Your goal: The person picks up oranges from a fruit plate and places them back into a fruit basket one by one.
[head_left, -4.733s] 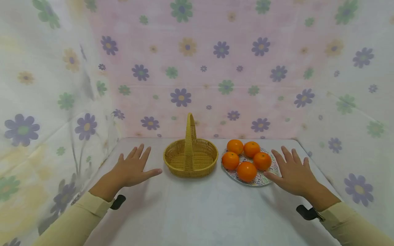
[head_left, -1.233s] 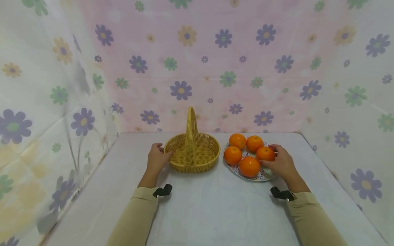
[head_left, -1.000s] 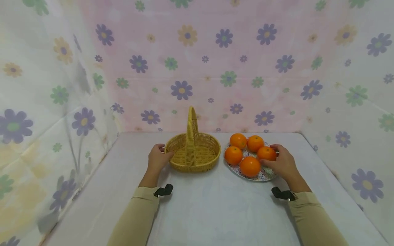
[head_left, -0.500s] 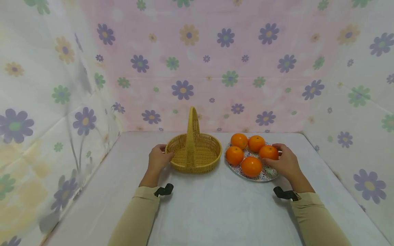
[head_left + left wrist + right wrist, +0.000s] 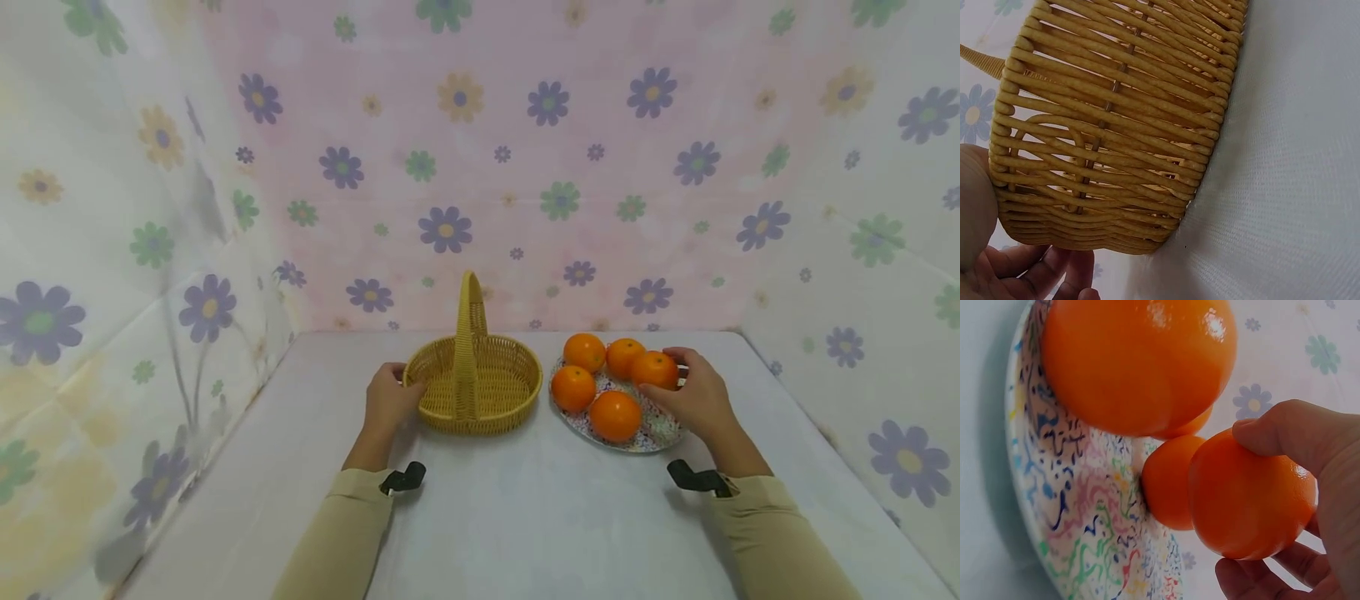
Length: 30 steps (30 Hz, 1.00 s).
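Note:
A yellow woven basket [image 5: 495, 417] with a tall handle stands mid-table. My left hand [image 5: 390, 404] grips its left rim, thumb inside and fingers outside; the left wrist view shows the fingers [image 5: 1041, 272] against the woven side. On the right, my right hand [image 5: 699, 400] holds an orange [image 5: 654, 369] between thumb and fingers. In the right wrist view this orange [image 5: 1250, 494] appears raised off the patterned plate [image 5: 1072, 531]. Several other oranges [image 5: 616, 416] lie on that plate.
A white cloth covers the table [image 5: 510, 525]. Flower-print fabric [image 5: 517, 167] hangs at the back and both sides. A black wrist mount [image 5: 405, 477] sits at the left cuff, with another black mount [image 5: 697, 477] at the right.
Both hands came in from beside the basket and plate, the left taking the basket's rim, the right an orange. In the last half second that orange has risen slightly; the view has tilted a little.

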Motion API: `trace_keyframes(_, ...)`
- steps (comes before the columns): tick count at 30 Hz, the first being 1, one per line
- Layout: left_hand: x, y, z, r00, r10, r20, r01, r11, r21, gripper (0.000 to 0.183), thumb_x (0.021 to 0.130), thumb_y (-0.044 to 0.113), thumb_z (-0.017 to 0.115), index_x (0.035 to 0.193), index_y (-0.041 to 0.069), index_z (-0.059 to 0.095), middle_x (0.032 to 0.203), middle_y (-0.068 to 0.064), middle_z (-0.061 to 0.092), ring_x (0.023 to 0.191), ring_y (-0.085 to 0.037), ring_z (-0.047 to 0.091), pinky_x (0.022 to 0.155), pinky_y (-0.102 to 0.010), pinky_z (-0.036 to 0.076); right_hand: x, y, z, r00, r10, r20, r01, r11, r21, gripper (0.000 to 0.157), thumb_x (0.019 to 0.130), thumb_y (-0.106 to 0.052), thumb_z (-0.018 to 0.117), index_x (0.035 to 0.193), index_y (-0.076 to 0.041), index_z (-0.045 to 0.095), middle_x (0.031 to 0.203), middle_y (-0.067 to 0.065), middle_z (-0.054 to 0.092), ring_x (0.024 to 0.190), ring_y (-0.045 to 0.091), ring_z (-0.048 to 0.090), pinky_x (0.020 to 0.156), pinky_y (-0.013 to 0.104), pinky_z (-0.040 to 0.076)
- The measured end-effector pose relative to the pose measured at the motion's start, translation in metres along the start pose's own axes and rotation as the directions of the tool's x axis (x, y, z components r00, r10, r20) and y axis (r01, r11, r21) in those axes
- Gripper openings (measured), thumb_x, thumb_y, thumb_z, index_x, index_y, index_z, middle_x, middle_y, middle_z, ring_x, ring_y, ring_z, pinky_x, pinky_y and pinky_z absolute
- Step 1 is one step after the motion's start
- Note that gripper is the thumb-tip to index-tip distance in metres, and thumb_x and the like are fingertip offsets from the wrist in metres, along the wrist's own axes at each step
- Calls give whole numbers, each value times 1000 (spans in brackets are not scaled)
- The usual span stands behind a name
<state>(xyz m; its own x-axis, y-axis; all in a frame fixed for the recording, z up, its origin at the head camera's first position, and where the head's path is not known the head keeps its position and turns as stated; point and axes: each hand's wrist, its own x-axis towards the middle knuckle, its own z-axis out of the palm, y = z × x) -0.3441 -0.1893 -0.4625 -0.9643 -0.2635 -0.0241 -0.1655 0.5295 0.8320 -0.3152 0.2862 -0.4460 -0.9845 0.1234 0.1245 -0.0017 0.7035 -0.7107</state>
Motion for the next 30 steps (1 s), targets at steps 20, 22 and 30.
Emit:
trace_keyframes(20,-2,-3,4,999,15,-31,-15,1000,5,56,92,18,68,142,-1,48,131,-19,56,116,-32,58,97,-46,55,4,-47,2,998,-56,-15,58,984,168,86,88,-40,81,156,-12,37,156,19,43,133,43,50,106,59,49)
trace_keyframes(22,-2,-3,4,999,18,-36,-18,1000,4,57,92,17,68,142,-1,48,132,-20,56,117,-33,58,97,-46,55,4,-52,2,999,-53,-10,54,981,188,86,88,-41,81,157,-13,37,157,18,43,134,43,49,107,59,49)
trace_keyframes(30,-1,-5,5,998,40,-48,-40,999,13,56,92,18,68,141,-2,48,131,-21,57,116,-34,57,97,-47,54,8,-74,9,998,-58,-25,63,965,256,83,87,-42,82,154,-15,41,154,15,47,134,40,51,104,55,52)
